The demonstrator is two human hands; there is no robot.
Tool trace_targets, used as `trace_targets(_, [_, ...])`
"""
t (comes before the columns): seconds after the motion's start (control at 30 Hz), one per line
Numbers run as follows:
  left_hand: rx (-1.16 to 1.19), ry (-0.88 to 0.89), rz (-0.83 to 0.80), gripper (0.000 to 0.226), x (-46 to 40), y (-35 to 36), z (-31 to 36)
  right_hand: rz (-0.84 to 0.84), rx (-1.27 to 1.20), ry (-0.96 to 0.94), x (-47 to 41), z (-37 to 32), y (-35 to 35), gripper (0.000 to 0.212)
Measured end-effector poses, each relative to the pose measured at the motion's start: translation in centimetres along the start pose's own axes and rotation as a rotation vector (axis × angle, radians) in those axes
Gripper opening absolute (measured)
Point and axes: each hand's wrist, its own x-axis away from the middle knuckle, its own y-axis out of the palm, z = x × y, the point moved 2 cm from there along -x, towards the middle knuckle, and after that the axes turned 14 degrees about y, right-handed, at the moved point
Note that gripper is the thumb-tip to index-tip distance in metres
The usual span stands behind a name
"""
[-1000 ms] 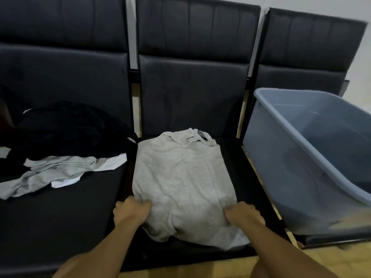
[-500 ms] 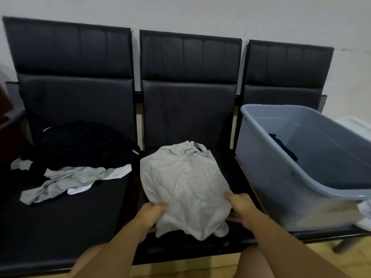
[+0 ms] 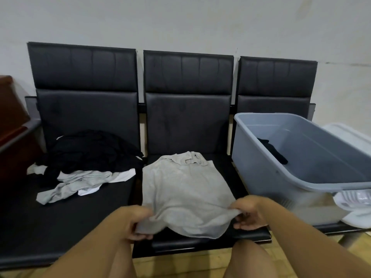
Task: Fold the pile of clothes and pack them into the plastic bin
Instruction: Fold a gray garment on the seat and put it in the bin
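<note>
A light grey shirt (image 3: 184, 187) lies on the middle seat of a black three-seat bench (image 3: 186, 125), collar toward the backrest. My left hand (image 3: 133, 222) grips its near left corner and my right hand (image 3: 250, 212) grips its near right corner; the hem between them is raised and sags. The pile of clothes (image 3: 86, 163), black on top with grey and white pieces in front, sits on the left seat. The grey-blue plastic bin (image 3: 267, 171) stands tilted on the right seat with a dark garment (image 3: 273, 150) inside.
A white lid or bag (image 3: 353, 205) lies behind and beside the bin at far right. A brown wooden piece of furniture (image 3: 12, 121) stands at the left edge. My knees are below the bench's front edge, over a yellowish floor.
My view has pulled back and risen, showing the wall. Both hands have lifted the shirt's near hem off the seat and drawn it toward me, smoothing the shirt.
</note>
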Motion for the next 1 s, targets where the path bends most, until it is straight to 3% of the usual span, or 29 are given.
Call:
trace_targets(0.07, [-0.005,-0.124,-0.148,0.019,1.1,-0.6,0.2,-0.110,0.022,0.014,1.3,0.3,-0.7,0.018])
trace_targets(0.13, [-0.052,-0.118,-0.211,0.017,1.9,-1.4,1.3,-0.171,-0.062,-0.046,2.6,0.2,-1.2,0.019])
trace_targets(0.3, [0.158,-0.021,-0.128,0.024,3.7,-3.4,4.2,-0.294,-0.278,-0.173,4.5,0.1,-2.0,0.034])
trace_targets(0.4, [0.300,0.055,-0.147,0.009,5.2,-3.8,4.5,-0.422,-0.571,-0.275,4.3,0.0,-2.1,0.028])
trace_targets(0.5, [0.506,0.176,-0.055,0.021,5.0,-4.7,4.1,-0.511,-0.835,-0.396,3.7,-0.4,-2.2,0.023])
trace_targets(0.6, [0.705,0.314,0.204,0.027,4.0,-5.9,5.5,-0.585,-0.873,-0.499,4.5,-1.9,-2.1,0.020])
trace_targets(0.67, [0.776,0.371,0.227,0.030,3.4,-6.0,7.4,-0.567,-0.835,-0.543,5.2,-3.9,-2.1,0.017])
trace_targets(0.83, [0.836,0.541,0.100,0.032,3.7,-5.3,14.7,-0.381,-0.703,-0.607,7.9,-11.7,-1.8,0.020])
trace_targets(1.0, [0.805,0.831,0.177,0.017,6.7,-6.6,24.2,-0.278,-0.776,-0.892,14.7,-19.6,-4.0,0.022])
